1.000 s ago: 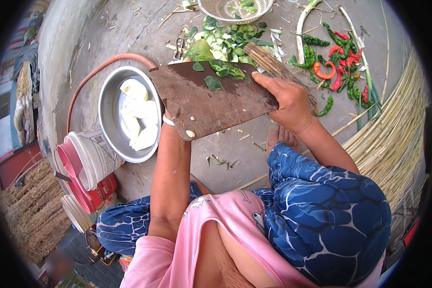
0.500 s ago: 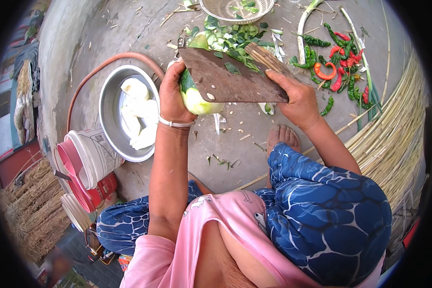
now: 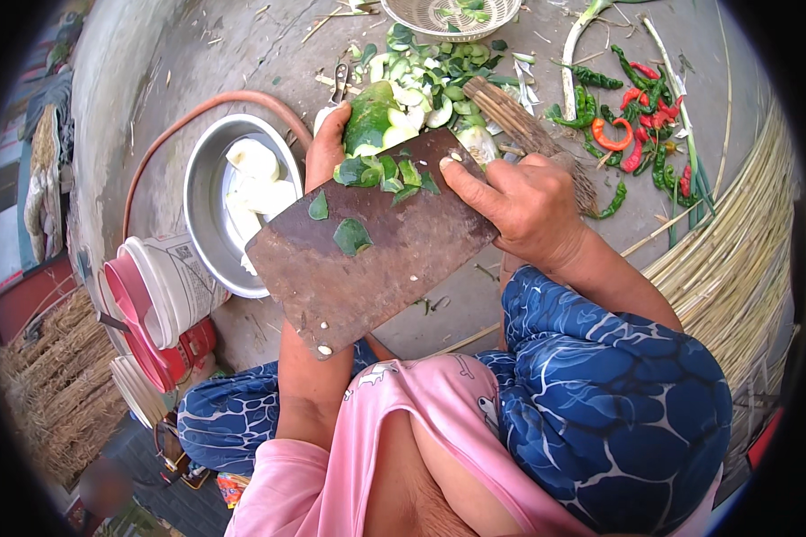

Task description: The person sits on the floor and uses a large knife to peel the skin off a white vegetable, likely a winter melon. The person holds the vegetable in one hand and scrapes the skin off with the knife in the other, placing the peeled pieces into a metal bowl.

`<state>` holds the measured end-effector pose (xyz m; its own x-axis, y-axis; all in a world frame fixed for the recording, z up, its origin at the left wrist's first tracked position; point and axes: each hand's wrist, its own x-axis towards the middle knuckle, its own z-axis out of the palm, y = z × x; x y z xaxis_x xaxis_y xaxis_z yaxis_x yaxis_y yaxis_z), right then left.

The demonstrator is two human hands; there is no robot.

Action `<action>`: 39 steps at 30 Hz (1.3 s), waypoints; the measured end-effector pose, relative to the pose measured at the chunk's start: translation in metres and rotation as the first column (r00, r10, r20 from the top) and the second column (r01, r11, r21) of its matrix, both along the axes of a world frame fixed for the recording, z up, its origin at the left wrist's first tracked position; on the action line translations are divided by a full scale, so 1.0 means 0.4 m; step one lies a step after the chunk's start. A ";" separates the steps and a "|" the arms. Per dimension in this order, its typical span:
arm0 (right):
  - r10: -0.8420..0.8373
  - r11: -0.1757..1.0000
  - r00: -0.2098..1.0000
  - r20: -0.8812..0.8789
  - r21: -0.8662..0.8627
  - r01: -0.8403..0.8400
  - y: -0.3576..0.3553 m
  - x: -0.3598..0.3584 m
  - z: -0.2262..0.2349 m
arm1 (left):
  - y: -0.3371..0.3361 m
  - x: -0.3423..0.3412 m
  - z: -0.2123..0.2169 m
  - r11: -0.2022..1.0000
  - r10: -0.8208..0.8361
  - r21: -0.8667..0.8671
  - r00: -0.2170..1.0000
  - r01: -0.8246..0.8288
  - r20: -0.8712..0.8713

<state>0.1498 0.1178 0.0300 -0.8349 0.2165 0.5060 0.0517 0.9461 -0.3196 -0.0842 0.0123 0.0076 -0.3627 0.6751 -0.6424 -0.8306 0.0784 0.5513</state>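
A partly peeled green gourd (image 3: 370, 115) is in my left hand (image 3: 325, 148), whose fingers are mostly hidden under it. My right hand (image 3: 537, 204) grips a broad, dark cleaver (image 3: 367, 277) at its right end, the thumb lying on the blade; its handle is hidden by the hand. The blade spans in front of the gourd, covering my left wrist. Several bits of green peel (image 3: 354, 236) and a few pale seeds lie on the blade. On the ground beyond is a heap of green and whitish peelings (image 3: 461, 76).
At left, a metal basin (image 3: 193, 210) holds white peeled pieces (image 3: 253, 163), beside an orange hose (image 3: 148, 174) and buckets (image 3: 175, 291). Far off stands a woven plastic basket (image 3: 452, 36). Red and green chillies (image 3: 611, 134), a stalk brush (image 3: 519, 112) and long dry stalks (image 3: 725, 251) lie right.
The cleaver has swung down and left, its blade now tilted toward me with more peel on it. The gourd and my left hand have moved slightly away from me.
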 end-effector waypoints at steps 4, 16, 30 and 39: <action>0.000 0.999 0.999 0.032 0.039 -0.001 0.011 0.002 -0.011 | -0.005 0.020 0.022 0.980 -0.111 0.183 0.976 0.076 0.189; -0.037 0.999 0.996 0.085 0.021 0.036 0.028 0.014 0.028 | 0.004 0.030 0.005 0.845 -0.318 0.524 0.886 0.103 0.338; 0.020 0.998 0.999 0.028 -0.068 -0.018 -0.004 0.014 0.031 | -0.001 0.033 0.019 0.904 -0.269 0.410 0.906 0.120 0.327; -0.020 0.995 0.998 0.061 -0.092 0.025 0.011 0.013 -0.013 | -0.007 0.036 -0.008 0.896 -0.242 0.431 0.931 0.107 0.272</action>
